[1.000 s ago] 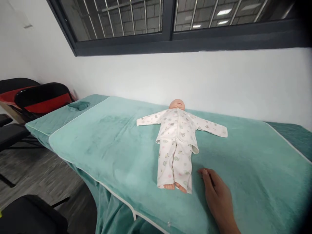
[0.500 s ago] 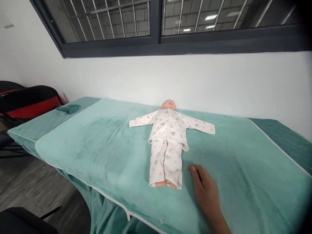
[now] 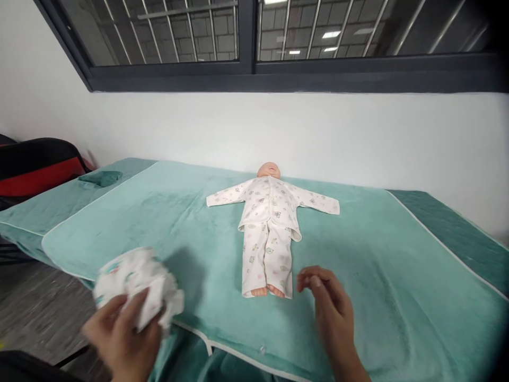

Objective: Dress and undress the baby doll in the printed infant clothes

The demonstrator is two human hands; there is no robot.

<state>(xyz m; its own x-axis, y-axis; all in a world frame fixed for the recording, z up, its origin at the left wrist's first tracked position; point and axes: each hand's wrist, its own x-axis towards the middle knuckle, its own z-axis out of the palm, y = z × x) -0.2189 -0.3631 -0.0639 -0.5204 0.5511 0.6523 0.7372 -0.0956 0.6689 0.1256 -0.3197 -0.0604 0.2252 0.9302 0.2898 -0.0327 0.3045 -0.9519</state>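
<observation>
My left hand (image 3: 125, 334) grips a folded white diaper (image 3: 137, 289) with teal and red print, held above the near left edge of the bed and slightly blurred. A baby doll (image 3: 269, 170) lies on its back, arms spread sideways, its feet pointing at me. It wears a white printed jacket (image 3: 270, 201) and matching trousers (image 3: 266, 260), with bare toes showing at the hems. Beside the doll's lower legs, on the right, my right hand (image 3: 328, 305) hovers with loosely bent fingers, the thumb a little apart and nothing visible in it.
A green plush cover (image 3: 167, 212) with pale piping lies over the bed, which stands against a white wall (image 3: 338, 138) under a barred window (image 3: 254, 74). A face hole (image 3: 101, 179) sits at the left end. A black and red chair (image 3: 40, 170) stands beyond it.
My left hand has come into view at the lower left with the diaper in it. My right hand stays near the doll's legs, its fingers loosened a little. The view has shifted slightly.
</observation>
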